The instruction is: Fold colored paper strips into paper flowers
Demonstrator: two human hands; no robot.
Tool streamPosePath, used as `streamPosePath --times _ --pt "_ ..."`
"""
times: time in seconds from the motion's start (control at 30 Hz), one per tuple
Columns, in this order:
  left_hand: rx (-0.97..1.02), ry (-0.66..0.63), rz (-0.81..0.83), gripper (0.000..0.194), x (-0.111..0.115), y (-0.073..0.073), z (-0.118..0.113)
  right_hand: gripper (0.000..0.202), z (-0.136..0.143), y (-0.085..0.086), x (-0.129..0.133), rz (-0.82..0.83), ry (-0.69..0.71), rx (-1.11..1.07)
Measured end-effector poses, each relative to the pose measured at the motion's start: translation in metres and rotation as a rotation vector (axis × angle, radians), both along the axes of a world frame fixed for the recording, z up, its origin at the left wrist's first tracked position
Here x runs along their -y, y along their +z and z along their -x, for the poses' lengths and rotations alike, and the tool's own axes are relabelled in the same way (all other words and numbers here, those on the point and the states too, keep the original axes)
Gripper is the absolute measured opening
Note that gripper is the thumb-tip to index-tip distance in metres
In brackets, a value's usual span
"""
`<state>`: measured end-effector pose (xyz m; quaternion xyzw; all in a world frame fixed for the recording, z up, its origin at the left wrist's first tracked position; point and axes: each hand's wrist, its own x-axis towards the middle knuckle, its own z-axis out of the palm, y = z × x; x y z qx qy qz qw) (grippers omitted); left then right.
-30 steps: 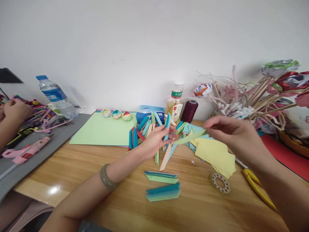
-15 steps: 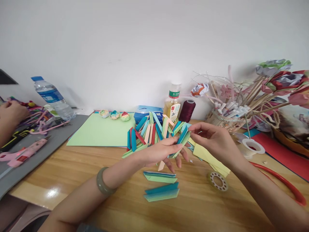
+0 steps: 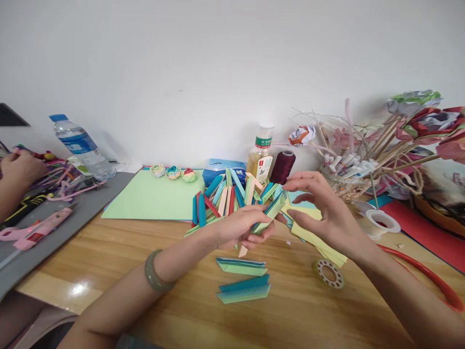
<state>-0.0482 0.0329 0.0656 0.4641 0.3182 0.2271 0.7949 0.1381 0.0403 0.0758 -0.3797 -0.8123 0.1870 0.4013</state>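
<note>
My left hand (image 3: 250, 225) is wrapped round a folded strip of green and blue paper (image 3: 271, 213), which slants up to the right. Just right of that strip, my right hand (image 3: 308, 203) is open, thumb and fingers apart, its index fingertip close to the strip's upper end. Behind the hands lies a heap of folded strips (image 3: 227, 194) in blue, green, red and peach. Nearer the front edge are two folded green and blue pieces, one (image 3: 241, 266) above the other (image 3: 244, 290).
Yellow sheets (image 3: 316, 237) and a tape roll (image 3: 330, 274) lie at the right. Light green paper (image 3: 152, 196) carries small paper flowers. A bottle (image 3: 259, 155) and thread spool (image 3: 282, 167) stand behind. Another person's hand (image 3: 23, 167) is at far left, near a pink glue gun (image 3: 43, 228).
My right hand has let go of the folded strip and its fingers have spread. My left hand's fingers have curled in round the strip, which has tilted slightly.
</note>
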Motion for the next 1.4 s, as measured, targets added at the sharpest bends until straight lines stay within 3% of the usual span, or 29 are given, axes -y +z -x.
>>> streamPosePath --times 0.13,0.3,0.5,0.63,0.73,0.97,1.17,1.4 --pt "-0.001 -0.032 0.009 0.012 -0.002 -0.002 0.002 0.025 0.0 -0.001 0.001 -0.07 0.015 0.092" --pt "-0.059 -0.061 -0.037 0.018 -0.003 -0.005 0.003 0.024 0.001 0.001 0.003 -0.004 0.054 0.104" --pt "-0.114 -0.098 -0.143 0.022 -0.002 -0.005 0.003 0.013 0.006 0.004 0.005 0.211 0.072 0.081" --pt "-0.201 -0.114 -0.249 0.004 -0.001 -0.004 0.004 0.009 0.004 0.001 0.002 0.344 0.015 -0.017" --pt "-0.241 -0.008 -0.336 0.018 -0.003 -0.003 0.003 0.01 0.001 -0.001 0.0 0.361 -0.021 -0.094" --pt "-0.134 0.252 -0.4 0.035 -0.006 -0.006 -0.001 0.008 0.002 0.001 -0.001 0.461 -0.03 -0.248" --pt "0.09 0.422 -0.346 0.014 -0.003 -0.011 -0.001 0.004 0.002 -0.006 -0.002 0.507 -0.031 -0.388" --pt "0.138 0.469 -0.251 0.007 -0.006 -0.012 -0.003 0.008 0.003 -0.009 -0.002 0.595 0.176 -0.481"
